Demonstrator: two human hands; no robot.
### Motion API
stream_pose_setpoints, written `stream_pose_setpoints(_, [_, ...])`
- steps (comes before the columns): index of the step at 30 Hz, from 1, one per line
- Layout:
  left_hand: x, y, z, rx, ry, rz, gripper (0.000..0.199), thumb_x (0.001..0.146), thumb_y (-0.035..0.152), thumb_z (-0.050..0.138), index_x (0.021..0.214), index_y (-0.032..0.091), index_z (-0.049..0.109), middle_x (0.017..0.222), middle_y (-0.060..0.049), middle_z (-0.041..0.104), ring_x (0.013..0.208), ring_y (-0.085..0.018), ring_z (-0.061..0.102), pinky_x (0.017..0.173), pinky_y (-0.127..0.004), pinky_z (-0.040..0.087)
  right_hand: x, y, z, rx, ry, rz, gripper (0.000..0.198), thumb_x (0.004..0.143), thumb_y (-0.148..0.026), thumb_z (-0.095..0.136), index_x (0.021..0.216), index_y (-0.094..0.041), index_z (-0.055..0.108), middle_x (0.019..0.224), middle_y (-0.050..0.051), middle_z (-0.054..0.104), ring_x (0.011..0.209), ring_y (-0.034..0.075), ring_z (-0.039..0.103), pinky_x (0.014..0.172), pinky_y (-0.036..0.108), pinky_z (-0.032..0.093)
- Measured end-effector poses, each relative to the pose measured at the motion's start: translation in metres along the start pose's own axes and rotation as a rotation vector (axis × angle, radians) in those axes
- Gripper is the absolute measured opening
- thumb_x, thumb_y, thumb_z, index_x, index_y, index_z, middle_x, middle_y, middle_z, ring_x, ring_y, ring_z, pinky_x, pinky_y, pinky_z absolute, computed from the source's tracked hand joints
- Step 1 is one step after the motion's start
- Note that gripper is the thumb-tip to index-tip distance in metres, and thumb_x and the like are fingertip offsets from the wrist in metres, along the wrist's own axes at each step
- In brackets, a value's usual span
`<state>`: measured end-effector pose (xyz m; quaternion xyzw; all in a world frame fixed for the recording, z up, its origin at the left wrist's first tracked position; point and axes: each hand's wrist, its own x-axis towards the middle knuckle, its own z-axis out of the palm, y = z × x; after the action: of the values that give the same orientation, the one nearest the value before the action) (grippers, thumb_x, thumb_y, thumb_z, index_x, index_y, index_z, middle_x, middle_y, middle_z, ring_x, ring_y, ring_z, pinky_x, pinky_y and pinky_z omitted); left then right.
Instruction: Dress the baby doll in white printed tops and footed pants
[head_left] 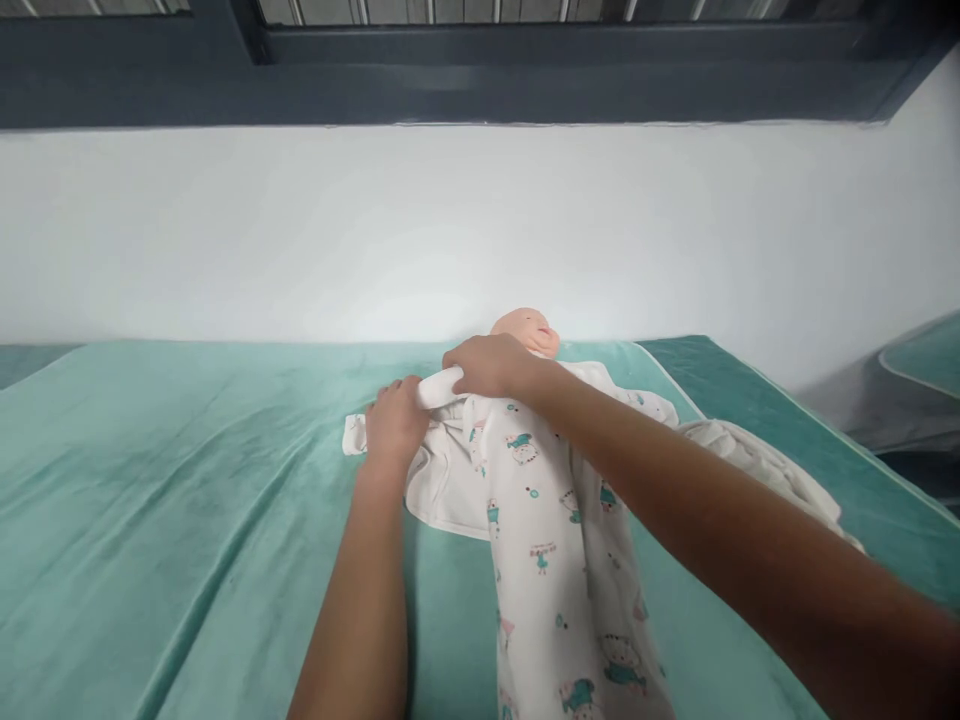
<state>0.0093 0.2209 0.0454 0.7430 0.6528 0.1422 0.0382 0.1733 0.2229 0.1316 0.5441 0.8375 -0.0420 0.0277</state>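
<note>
A baby doll (525,325) lies on its back with its head near the wall, and printed white baby clothes (532,500) cover its body and stretch toward me. One white sleeve (440,388) runs between my two hands on the doll's left-hand side as I see it. My left hand (396,425) is closed around the outer part of this sleeve, with the white cuff (355,435) showing beyond it. Just below the doll's head, my right hand (491,365) grips the sleeve's upper end near the shoulder. Whether the doll's arm is inside is hidden.
A green sheet (225,520) with long creases covers the bed. Crumpled white cloth (757,460) lies to the right, partly behind my right forearm. A white wall (300,230) rises behind the bed under a dark window frame (525,90).
</note>
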Motion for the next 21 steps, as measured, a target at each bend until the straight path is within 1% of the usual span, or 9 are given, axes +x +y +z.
stream_pose_setpoints(3, [-0.002, 0.009, 0.008, 0.009, 0.043, 0.124, 0.043, 0.085, 0.025, 0.052, 0.128, 0.023, 0.050, 0.123, -0.011, 0.062, 0.116, -0.031, 0.055, 0.096, -0.048, 0.042, 0.007, -0.004, 0.014, 0.033, -0.010, 0.000, 0.031, 0.085, -0.028, 0.057, 0.115, -0.022, 0.062, 0.109, 0.007, 0.071, 0.095, 0.024, 0.065, 0.071, 0.032, 0.043])
stream_pose_setpoints(6, [-0.004, 0.015, 0.015, 0.020, 0.047, 0.166, 0.042, 0.086, 0.028, 0.053, 0.127, 0.022, 0.049, 0.124, -0.011, 0.060, 0.117, -0.031, 0.052, 0.097, -0.047, 0.041, 0.000, 0.003, 0.019, 0.176, 0.025, 0.002, 0.042, 0.087, -0.030, 0.055, 0.129, -0.021, 0.055, 0.123, 0.010, 0.067, 0.108, 0.026, 0.063, 0.083, 0.034, 0.047])
stream_pose_setpoints(8, [-0.004, 0.016, 0.017, 0.041, 0.047, 0.133, 0.033, 0.088, 0.030, 0.051, 0.119, 0.021, 0.052, 0.121, -0.012, 0.060, 0.115, -0.032, 0.053, 0.093, -0.047, 0.043, -0.016, 0.013, 0.020, 0.305, 0.127, 0.020, 0.044, 0.091, -0.031, 0.050, 0.134, -0.020, 0.052, 0.136, 0.010, 0.060, 0.120, 0.026, 0.057, 0.094, 0.036, 0.045])
stream_pose_setpoints(10, [-0.003, 0.016, 0.016, 0.066, 0.051, 0.096, 0.027, 0.090, 0.029, 0.047, 0.114, 0.020, 0.053, 0.119, -0.013, 0.060, 0.113, -0.033, 0.053, 0.090, -0.048, 0.044, -0.038, 0.026, 0.026, 0.438, 0.275, 0.084, 0.040, 0.094, -0.032, 0.045, 0.132, -0.020, 0.054, 0.140, 0.008, 0.058, 0.127, 0.023, 0.053, 0.103, 0.037, 0.041])
stream_pose_setpoints(12, [-0.004, 0.016, 0.014, 0.081, 0.060, 0.060, 0.026, 0.090, 0.024, 0.042, 0.113, 0.020, 0.053, 0.118, -0.013, 0.060, 0.113, -0.033, 0.053, 0.090, -0.049, 0.044, -0.062, 0.042, 0.040, 0.565, 0.438, 0.201, 0.037, 0.096, -0.033, 0.040, 0.125, -0.021, 0.059, 0.135, 0.005, 0.061, 0.125, 0.021, 0.054, 0.104, 0.035, 0.040])
stream_pose_setpoints(14, [-0.004, 0.017, 0.011, 0.091, 0.062, 0.022, 0.027, 0.091, 0.022, 0.039, 0.113, 0.019, 0.054, 0.119, -0.014, 0.059, 0.114, -0.033, 0.052, 0.090, -0.049, 0.044, -0.083, 0.061, 0.062, 0.633, 0.554, 0.345, 0.038, 0.097, -0.035, 0.038, 0.124, -0.022, 0.061, 0.132, 0.005, 0.064, 0.121, 0.021, 0.057, 0.102, 0.036, 0.042])
stream_pose_setpoints(16, [-0.005, 0.018, 0.010, 0.106, 0.057, -0.015, 0.028, 0.092, 0.022, 0.037, 0.113, 0.019, 0.054, 0.119, -0.015, 0.059, 0.115, -0.034, 0.052, 0.091, -0.050, 0.044, -0.098, 0.078, 0.087, 0.569, 0.616, 0.453, 0.040, 0.095, -0.034, 0.040, 0.126, -0.019, 0.061, 0.131, 0.008, 0.064, 0.121, 0.023, 0.056, 0.103, 0.039, 0.041])
stream_pose_setpoints(18, [-0.004, 0.019, 0.010, 0.120, 0.049, -0.047, 0.030, 0.092, 0.022, 0.036, 0.114, 0.018, 0.054, 0.120, -0.016, 0.059, 0.115, -0.034, 0.051, 0.092, -0.051, 0.044, -0.107, 0.092, 0.109, 0.426, 0.624, 0.473, 0.041, 0.094, -0.032, 0.043, 0.130, -0.020, 0.059, 0.134, 0.008, 0.062, 0.127, 0.027, 0.052, 0.108, 0.045, 0.034])
stream_pose_setpoints(21, [-0.001, 0.020, 0.010, 0.095, 0.028, -0.077, 0.034, 0.089, 0.019, 0.039, 0.119, 0.018, 0.054, 0.125, -0.015, 0.056, 0.118, -0.035, 0.050, 0.096, -0.054, 0.042, -0.108, 0.100, 0.122, 0.304, 0.607, 0.480, 0.043, 0.093, -0.026, 0.043, 0.133, -0.024, 0.058, 0.135, 0.006, 0.062, 0.123, 0.029, 0.053, 0.106, 0.047, 0.034])
